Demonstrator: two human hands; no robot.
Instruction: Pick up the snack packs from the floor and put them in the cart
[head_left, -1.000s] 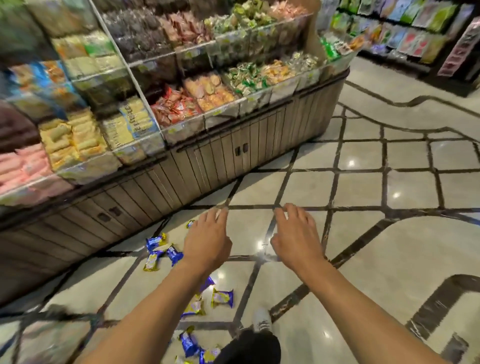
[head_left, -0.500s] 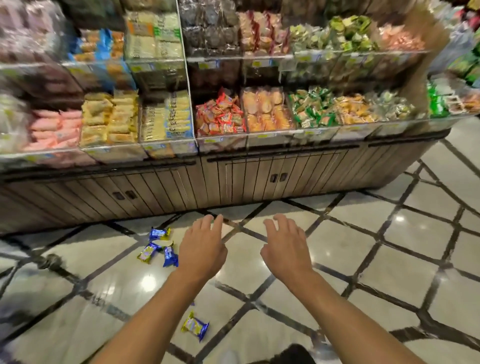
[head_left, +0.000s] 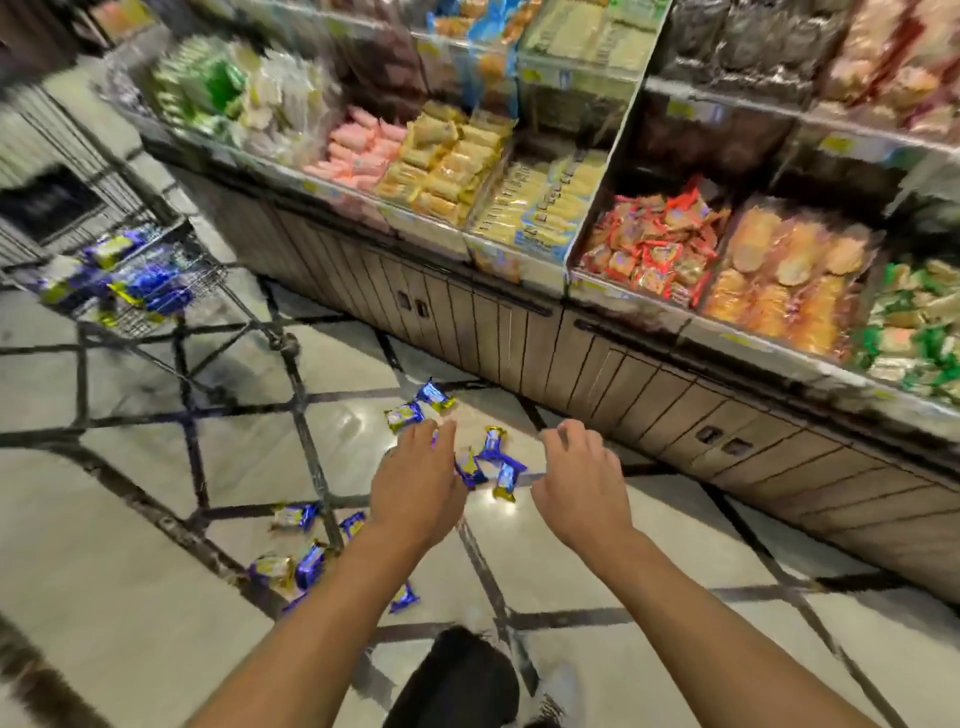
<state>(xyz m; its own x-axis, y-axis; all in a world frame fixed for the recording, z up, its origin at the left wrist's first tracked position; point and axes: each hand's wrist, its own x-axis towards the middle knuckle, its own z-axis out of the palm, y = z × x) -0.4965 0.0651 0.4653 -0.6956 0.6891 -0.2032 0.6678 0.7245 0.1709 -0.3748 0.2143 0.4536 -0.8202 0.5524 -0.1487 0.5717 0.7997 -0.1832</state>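
Both arms reach out over the tiled floor (head_left: 156, 597) at the middle of the frame. The left hand (head_left: 415, 488) hangs with fingers loosely straight and holds nothing; the right hand (head_left: 576, 483) has its fingers loosely curled, also empty. Blue-and-yellow snack packs (head_left: 493, 462) lie scattered on the floor just beyond and below the hands (one cluster sits lower left). At the upper left stands a wire cart (head_left: 171, 291) with more blue packs inside. Stocked shelves (head_left: 519, 208) fill the top.
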